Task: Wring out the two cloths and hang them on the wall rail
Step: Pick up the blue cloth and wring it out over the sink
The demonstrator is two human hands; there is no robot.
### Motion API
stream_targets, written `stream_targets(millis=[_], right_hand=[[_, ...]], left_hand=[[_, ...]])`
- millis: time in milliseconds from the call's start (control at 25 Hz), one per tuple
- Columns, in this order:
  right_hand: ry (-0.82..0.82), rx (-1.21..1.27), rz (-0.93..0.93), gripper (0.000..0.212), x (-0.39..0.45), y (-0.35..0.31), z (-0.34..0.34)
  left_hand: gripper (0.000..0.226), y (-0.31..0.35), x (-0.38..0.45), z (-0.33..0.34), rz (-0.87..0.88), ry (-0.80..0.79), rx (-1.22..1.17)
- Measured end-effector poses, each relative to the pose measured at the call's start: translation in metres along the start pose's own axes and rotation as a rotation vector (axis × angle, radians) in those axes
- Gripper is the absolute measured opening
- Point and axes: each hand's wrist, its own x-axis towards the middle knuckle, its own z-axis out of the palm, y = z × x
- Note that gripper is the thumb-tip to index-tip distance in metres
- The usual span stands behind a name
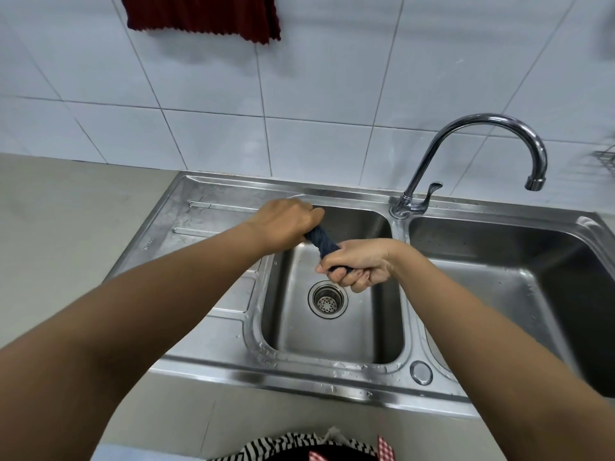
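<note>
The white tiled wall [316,78] fills the top of the view, glossy and flat, and a dark red cloth [203,16] with a zigzag hem is seen hanging at twelve o'clock, its rail out of sight. Below it the steel sink [213,347] is spread wide, brushed and wet with droplets, a curved chrome tap [479,141] at two o'clock and a round perforated drain [327,299] at the centre. Over the left basin a dark blue cloth [321,241] is being wrung, twisted into a tight rope. One end is clenched in the left hand [284,224] at eleven o'clock of the drain, the other gripped in the right hand [357,264] just above it, fingers curled fully round. Risk is judged here: wet fabric could be let slip from a glistening fist, or water could be flung onto the counter [60,227] if the twist is drifted past the basin edge.
</note>
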Motion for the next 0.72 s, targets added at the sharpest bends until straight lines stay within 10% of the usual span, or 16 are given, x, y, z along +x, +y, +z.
stream_targets(millis=[360,720], right_hand=[[0.696,-1.351,0.076,0.023,0.006,-0.001,0.004],[1.059,-1.342,-0.412,0.013,0.006,0.01,-0.007]], left_hand=[[0.029,0.04,0.0,0.02,-0.189,-0.439,-0.409],[0.024,0.072,-0.015,0.018,-0.711,-0.285,-1.891]])
